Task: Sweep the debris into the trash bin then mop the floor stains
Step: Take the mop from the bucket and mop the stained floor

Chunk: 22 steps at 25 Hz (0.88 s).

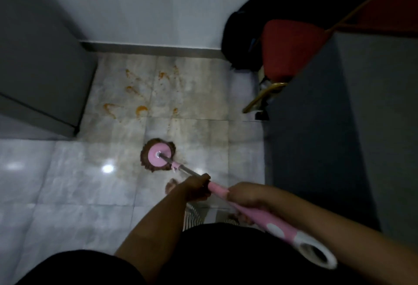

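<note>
A pink-handled mop rests with its round brown head (157, 155) on the pale tiled floor, a pink disc on top. Its metal pole runs back toward me into a pink grip (280, 228) ending in a white loop. My left hand (196, 188) is closed around the pole where the pink grip begins. My right hand (247, 195) is closed around the grip just behind it. Orange stains (141, 110) are scattered over the tiles beyond the mop head, toward the wall, with faint smears around them.
A grey cabinet (43, 62) stands on the left and a tall grey unit (352, 137) on the right, leaving a narrow floor strip. A red chair (291, 49) with gold legs and a black bag (244, 35) sit at the back right by the white wall.
</note>
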Available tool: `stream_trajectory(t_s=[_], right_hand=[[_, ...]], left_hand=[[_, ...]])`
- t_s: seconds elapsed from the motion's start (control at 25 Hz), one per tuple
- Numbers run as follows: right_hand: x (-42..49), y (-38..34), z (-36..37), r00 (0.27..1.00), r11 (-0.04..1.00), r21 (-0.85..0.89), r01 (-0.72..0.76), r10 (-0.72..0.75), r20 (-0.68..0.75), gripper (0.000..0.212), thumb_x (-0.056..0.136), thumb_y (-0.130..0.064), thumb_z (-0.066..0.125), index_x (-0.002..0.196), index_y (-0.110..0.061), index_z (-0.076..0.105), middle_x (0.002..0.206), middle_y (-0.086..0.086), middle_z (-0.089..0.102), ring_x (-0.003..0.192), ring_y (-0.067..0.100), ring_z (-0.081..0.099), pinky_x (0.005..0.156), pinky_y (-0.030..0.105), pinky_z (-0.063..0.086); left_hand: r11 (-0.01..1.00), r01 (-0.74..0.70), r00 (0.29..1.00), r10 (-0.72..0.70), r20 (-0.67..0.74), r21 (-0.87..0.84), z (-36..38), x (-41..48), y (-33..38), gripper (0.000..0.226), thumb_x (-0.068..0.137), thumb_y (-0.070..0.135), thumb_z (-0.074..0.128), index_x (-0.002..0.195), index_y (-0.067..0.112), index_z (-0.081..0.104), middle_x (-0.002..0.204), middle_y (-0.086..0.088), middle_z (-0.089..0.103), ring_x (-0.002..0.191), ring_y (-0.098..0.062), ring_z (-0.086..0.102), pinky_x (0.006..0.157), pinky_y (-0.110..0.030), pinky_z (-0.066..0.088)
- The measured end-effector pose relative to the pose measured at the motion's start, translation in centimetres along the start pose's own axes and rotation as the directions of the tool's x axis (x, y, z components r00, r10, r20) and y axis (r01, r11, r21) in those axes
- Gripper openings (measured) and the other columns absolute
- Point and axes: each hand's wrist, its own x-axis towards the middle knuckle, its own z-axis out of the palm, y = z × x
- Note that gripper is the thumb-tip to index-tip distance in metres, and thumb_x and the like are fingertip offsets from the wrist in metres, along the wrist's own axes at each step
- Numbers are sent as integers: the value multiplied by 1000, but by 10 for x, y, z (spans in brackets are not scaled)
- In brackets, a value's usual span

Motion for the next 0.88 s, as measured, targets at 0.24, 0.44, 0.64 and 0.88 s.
stream_trajectory(t_s=[0.24,0.44,0.64,0.88], right_hand=[[-61,123,-8,991,994,84,-75,84,-105,33,93,-21,46,109,5,59,82,20,57,51,23,53,50,28,45],[-82,143,-12,984,969,223,-106,134,-114,28,94,-26,41,99,-2,55,73,16,55,42,22,51,42,24,44],[-45,81,-9,989,931,348,-109,137,-56,26,96,-24,46,108,-2,56,73,16,55,49,24,55,46,25,47],[13,-55,-27,994,860,505,-69,103,-41,39,99,-36,46,104,2,49,74,15,53,62,24,52,63,31,46]], left_hand=[[919,83,968,-166,187,387,120,19,-24,27,96,25,44,74,10,51,45,-2,58,41,-12,57,42,-17,45],[899,60,983,-129,133,433,154,19,-32,18,93,21,51,80,8,54,69,-10,57,47,-15,59,42,-19,48],[967,4,997,14,-71,253,100,20,-2,19,95,16,57,89,-1,51,75,-17,55,62,-26,58,37,-22,47],[976,-161,953,193,-233,147,-16,26,80,25,95,25,58,97,0,56,88,-20,57,64,-24,57,48,-26,46]])
